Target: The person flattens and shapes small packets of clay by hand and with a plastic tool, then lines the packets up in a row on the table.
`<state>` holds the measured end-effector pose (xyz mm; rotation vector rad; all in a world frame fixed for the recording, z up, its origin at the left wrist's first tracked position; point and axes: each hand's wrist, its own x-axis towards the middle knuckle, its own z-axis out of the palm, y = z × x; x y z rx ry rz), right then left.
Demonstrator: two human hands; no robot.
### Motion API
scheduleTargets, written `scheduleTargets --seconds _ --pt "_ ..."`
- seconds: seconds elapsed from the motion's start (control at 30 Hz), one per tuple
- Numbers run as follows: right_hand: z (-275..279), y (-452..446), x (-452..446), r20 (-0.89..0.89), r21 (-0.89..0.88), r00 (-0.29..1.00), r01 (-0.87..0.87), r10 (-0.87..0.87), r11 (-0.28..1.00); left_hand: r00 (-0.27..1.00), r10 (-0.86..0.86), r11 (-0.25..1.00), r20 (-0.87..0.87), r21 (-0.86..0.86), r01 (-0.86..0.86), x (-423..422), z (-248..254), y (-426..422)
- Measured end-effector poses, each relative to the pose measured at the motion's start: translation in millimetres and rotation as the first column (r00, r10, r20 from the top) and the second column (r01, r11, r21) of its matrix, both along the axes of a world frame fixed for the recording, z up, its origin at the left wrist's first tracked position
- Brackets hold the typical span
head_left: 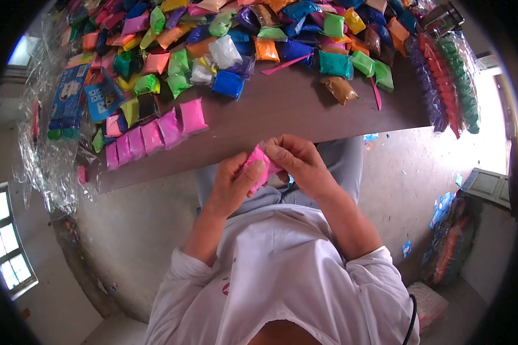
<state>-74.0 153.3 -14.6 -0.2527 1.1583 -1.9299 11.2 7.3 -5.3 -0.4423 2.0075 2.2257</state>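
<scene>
Between my two hands, just off the table's near edge, is a small pink packet with a soft, bulging body. My left hand is closed round its left side, thumb pressed on top. At the packet's upper right edge, my right hand pinches with thumb and forefinger. The undersides of both hands are hidden. To the left on the table lies a row of pink packets, side by side. The nearest loose one is a pink packet at that row's right end.
A heap of coloured packets covers the back of the brown table. Clear plastic wrap hangs at the left. Blue printed packaging lies beside it. Strips of purple, red and green packets lie along the right edge.
</scene>
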Motion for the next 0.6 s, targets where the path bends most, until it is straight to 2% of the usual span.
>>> scheduleTargets --seconds 0.07,0.1,0.2,0.27,0.37,0.6 --pt "11 -4 1 -0.284 0.173 0.958 0.081 -0.029 0.982 1.0 0.002 1.0 -0.006 -0.002 -0.002 0 1 2" --pt "9 -3 0 -0.284 0.173 0.958 0.083 -0.031 0.981 1.0 0.0 1.0 -0.006 -0.002 0.0 0 1 2" --pt "-5 2 -3 -0.22 0.165 0.975 0.064 -0.026 0.984 0.999 -0.05 0.998 0.021 -0.024 0.05 -2 -1 2" --pt "-11 3 -3 0.033 0.003 0.999 0.021 -0.021 1.0 0.999 -0.05 0.998 -0.021 -0.024 0.049 -5 1 3" --pt "-14 3 -3 0.071 -0.08 0.997 0.011 -0.005 0.997 0.999 -0.049 0.999 -0.005 -0.011 0.049 -4 4 2" --pt "-12 11 -9 0.052 -0.102 0.995 -0.08 0.086 0.991 0.997 -0.07 0.997 -0.028 -0.018 0.069 -3 3 3"
